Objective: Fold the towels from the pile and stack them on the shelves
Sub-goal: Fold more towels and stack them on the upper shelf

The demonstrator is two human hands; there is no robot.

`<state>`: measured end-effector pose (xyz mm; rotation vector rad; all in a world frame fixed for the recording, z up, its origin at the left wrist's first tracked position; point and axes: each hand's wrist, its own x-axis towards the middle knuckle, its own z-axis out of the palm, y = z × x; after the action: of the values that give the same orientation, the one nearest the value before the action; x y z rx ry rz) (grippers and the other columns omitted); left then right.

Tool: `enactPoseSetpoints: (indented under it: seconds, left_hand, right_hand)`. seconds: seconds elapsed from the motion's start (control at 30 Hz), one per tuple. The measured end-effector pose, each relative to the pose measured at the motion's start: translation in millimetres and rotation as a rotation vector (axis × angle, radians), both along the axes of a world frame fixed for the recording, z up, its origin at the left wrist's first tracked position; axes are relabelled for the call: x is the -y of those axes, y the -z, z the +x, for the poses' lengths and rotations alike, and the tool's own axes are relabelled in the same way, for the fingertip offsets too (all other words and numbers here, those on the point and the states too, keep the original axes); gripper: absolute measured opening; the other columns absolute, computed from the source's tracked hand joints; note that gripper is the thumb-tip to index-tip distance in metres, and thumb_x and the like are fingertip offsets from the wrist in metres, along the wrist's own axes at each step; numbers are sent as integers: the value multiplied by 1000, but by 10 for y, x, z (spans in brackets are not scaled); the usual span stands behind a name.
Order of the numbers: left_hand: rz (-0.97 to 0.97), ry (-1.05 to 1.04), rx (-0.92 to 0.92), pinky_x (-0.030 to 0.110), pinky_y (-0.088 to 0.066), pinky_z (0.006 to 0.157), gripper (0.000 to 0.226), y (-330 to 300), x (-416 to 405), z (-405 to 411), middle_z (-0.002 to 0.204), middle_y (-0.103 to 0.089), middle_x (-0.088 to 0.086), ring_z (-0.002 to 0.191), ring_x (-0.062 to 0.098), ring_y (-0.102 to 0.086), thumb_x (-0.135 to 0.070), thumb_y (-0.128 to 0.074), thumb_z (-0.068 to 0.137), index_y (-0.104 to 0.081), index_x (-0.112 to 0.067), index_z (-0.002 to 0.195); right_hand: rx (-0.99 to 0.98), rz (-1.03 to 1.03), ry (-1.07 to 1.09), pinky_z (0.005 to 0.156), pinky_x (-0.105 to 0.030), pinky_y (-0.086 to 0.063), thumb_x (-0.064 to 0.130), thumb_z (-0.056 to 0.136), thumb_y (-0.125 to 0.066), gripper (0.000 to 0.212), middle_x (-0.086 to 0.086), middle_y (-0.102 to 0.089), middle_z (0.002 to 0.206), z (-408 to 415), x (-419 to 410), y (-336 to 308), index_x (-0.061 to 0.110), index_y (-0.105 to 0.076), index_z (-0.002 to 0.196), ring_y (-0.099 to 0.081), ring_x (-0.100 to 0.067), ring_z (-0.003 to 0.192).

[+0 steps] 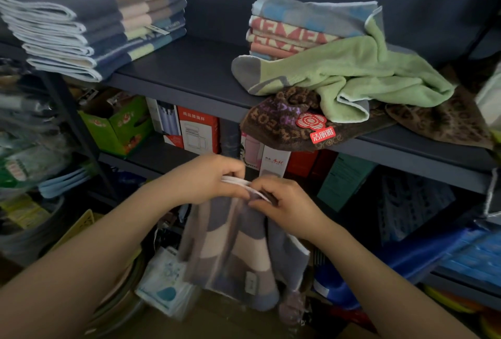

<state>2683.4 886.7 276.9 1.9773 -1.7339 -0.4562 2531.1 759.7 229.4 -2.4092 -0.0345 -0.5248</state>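
A grey, beige and blue towel [238,252] hangs in front of me, doubled over, its white top edges held together. My left hand [206,178] pinches those edges from the left, and my right hand [282,203] pinches them from the right, the two hands close together. On the dark shelf [189,73] above, a stack of folded towels of the same pattern [89,21] lies at the left. A loose pile lies at the right: a crumpled green towel [360,73] over a brown patterned towel [292,124].
A smaller stack of folded pink and blue towels [295,32] sits behind the green one. The lower shelf holds boxes [198,130] and a green carton [119,124]. Bags, tubs and blue plastic goods crowd the floor and right side.
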Motion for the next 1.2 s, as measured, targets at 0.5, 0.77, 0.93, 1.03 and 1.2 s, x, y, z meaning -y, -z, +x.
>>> enactPoseSetpoints:
  seconds: [0.5, 0.77, 0.93, 1.03, 1.2]
  left_hand:
    - [-562, -804, -85, 9, -35, 56, 21, 395, -147, 429, 67, -56, 1, 61, 8, -48, -24, -63, 85, -59, -9, 72]
    - [-485, -983, -77, 25, -31, 61, 23, 622, -221, 647, 72, -56, 4, 70, 18, -50, -29, -64, 85, -56, -11, 73]
    - [-21, -920, -27, 27, -31, 48, 47, 673, -241, 732, 58, -49, 6, 57, 22, -50, -44, -58, 86, -53, -6, 60]
    - [273, -877, -268, 27, -37, 52, 46, 685, -196, 701, 63, -55, 8, 61, 19, -54, -45, -62, 84, -60, -5, 62]
    - [175, -796, -761, 28, -48, 64, 28, 531, -19, 370, 87, -68, 11, 77, 22, -63, -35, -65, 83, -68, -7, 88]
  right_hand:
    - [-527, -50, 55, 72, -37, -45, 48, 88, -48, 36, 0, -52, 81, -293, 377, 536, 18, -54, 68, -52, -16, 78]
    - [-582, -395, 697, 63, -30, -41, 50, 93, -40, 39, -3, -52, 90, -335, 533, 395, 16, -57, 87, -58, -26, 85]
    - [-321, 205, 803, 53, -34, -40, 18, 87, -58, 31, -13, -50, 60, -321, 671, 317, 7, -44, 62, -54, -30, 60]
    - [-354, 498, 812, 45, -29, -38, 11, 87, -54, 16, -11, -48, 67, -281, 640, 321, 10, -45, 74, -49, -24, 56]
    - [-362, 747, 739, 48, -25, -39, 17, 92, -49, 5, -3, -52, 82, -191, 399, 181, 16, -50, 97, -51, -16, 69]
